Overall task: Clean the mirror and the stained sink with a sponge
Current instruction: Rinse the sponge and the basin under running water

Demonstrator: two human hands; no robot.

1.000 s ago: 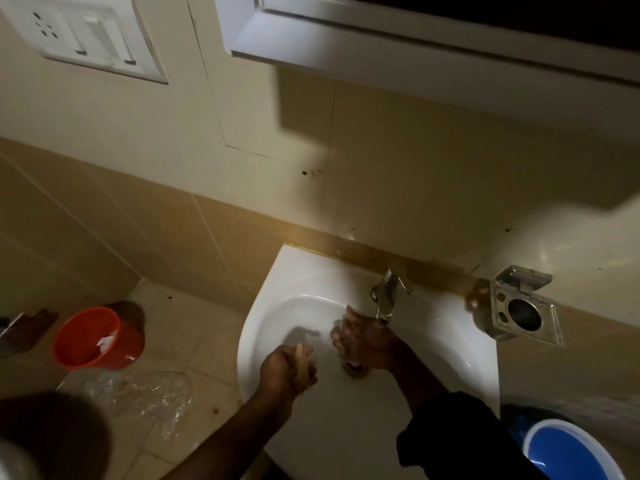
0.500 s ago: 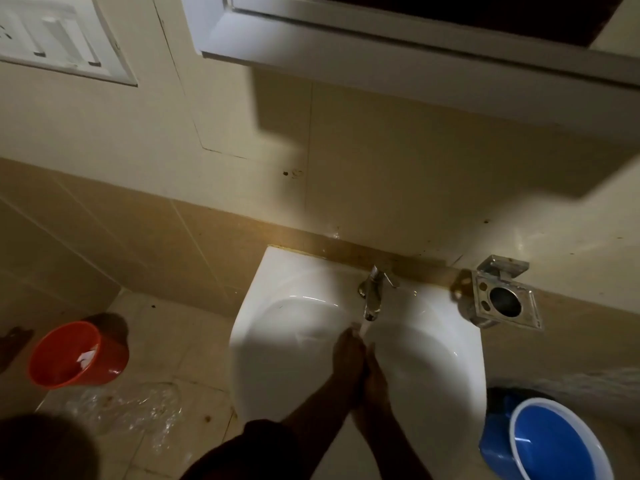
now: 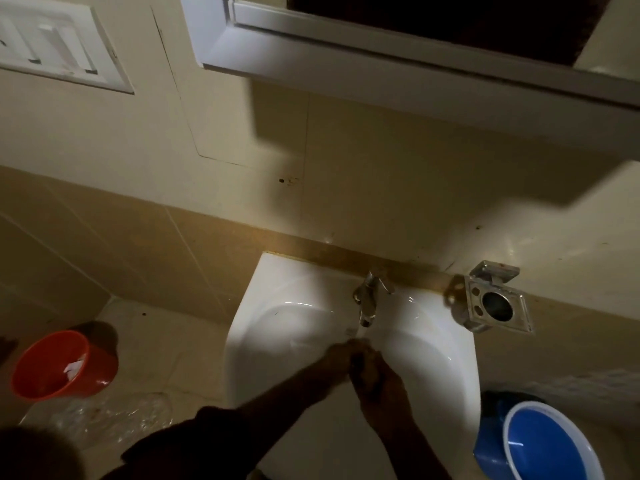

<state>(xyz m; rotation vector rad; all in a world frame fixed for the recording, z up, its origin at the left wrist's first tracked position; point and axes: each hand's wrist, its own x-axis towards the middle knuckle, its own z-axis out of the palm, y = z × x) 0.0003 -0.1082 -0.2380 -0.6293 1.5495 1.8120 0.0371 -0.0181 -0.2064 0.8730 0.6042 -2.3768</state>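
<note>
Pressing together under the spout: left hand [image 3: 337, 358] and right hand [image 3: 375, 377] meet palm to palm in the basin, fingertips pointing to 12 o'clock at the water outlet. Fingers are loosely curled against each other. I cannot tell whether they are clenched on anything; the light is too low and the contact patch is dark. No sponge is visible, so it could be hidden between the palms or out of frame.

Key relation: the short chrome metal tap [image 3: 367, 299] sits directly at 12 o'clock of the fingertips, just beside them, with its spout running along the 12–6 line and its mouth right above the knuckles. Both hands are about equally near it, the left marginally closer. A reach to the tap handle is a straight push forward.

Outward from there: the white ceramic wall-hung sink [image 3: 277, 323] surrounds the hands. Its bowl looks fairly clean from here, though stains are too faint to judge. The square steel tumbler holder [image 3: 493, 308] is on the wall at 2 o'clock of the hands. The white-framed mirror [image 3: 398, 53] is far up at 12 o'clock, well apart, with dark glass.

Judgement: this is a rinse step, late in the task or between surfaces.
</note>
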